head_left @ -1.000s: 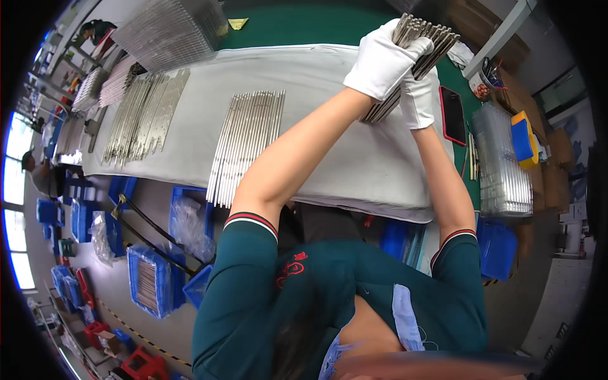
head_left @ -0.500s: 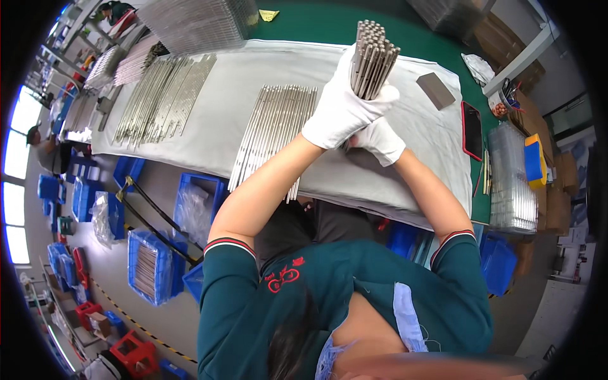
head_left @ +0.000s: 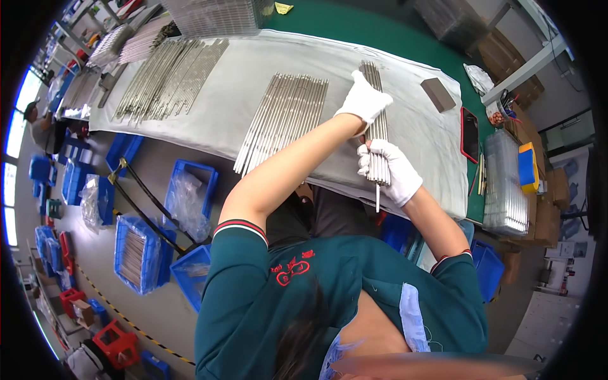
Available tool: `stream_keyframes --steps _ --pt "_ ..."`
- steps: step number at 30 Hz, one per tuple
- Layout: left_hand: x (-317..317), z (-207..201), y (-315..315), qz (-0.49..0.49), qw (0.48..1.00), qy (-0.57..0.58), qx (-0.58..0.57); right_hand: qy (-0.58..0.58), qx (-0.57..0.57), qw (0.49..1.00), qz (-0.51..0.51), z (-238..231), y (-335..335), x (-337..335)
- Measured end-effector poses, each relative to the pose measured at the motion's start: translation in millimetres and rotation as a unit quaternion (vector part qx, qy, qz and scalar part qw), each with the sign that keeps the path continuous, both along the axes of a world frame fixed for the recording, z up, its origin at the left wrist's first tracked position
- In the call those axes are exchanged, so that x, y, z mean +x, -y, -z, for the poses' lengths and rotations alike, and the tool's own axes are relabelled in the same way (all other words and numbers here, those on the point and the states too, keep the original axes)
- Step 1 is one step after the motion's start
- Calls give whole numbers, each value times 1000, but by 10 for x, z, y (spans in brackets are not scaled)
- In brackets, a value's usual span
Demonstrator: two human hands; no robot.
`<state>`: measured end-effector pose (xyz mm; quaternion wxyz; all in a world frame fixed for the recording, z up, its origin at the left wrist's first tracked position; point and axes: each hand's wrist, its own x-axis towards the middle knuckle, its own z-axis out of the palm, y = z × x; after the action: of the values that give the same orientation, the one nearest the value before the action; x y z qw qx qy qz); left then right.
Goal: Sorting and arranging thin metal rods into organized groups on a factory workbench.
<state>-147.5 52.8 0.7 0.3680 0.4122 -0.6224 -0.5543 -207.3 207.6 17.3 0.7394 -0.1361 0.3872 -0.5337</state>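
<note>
A bundle of thin metal rods [head_left: 378, 130] lies lengthwise along the cloth, its lower end at the near table edge. My left hand [head_left: 364, 99], in a white glove, is closed over the upper part of the bundle. Lower down, my right hand [head_left: 394, 170], also gloved, has its fingers wrapped round the rods. One rod [head_left: 378, 201] sticks out below the others. Left of my hands a flat row of similar rods [head_left: 286, 117] rests on the white cloth [head_left: 218, 120].
More rods [head_left: 171, 79] lie at the far left. To the right are a dark grey block [head_left: 437, 95], a red-edged phone [head_left: 469, 134] and clear plastic trays [head_left: 506, 190] with a blue-and-yellow tape roll [head_left: 528, 168]. Blue crates [head_left: 142, 256] stand on the floor.
The bundle has come down from upright above the table to lying along the cloth. My right hand has moved nearer and closed round its lower part; one rod now protrudes below.
</note>
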Motion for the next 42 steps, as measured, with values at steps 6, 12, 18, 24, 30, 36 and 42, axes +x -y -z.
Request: stream_keyframes --steps 6,12,18,24,30,36,42 --pt "178 -70 -377 106 941 274 -167 51 16 997 56 392 -36 174" --pt "359 129 -337 95 892 332 -292 -109 44 991 -65 -9 -80 278" --pt "467 161 -474 103 844 382 -363 -339 68 887 -305 -624 -153 -263" --pt "683 324 -176 125 834 355 -403 -692 -142 697 -120 -17 -87 -577" --pt "1844 128 292 82 735 475 -478 -806 -387 423 -151 115 -230 -693" --pt "2051 523 456 104 689 498 -517 -797 -463 354 -161 176 531 -152" --pt "2153 373 486 162 525 515 -658 -787 -485 328 -197 198 585 -247"
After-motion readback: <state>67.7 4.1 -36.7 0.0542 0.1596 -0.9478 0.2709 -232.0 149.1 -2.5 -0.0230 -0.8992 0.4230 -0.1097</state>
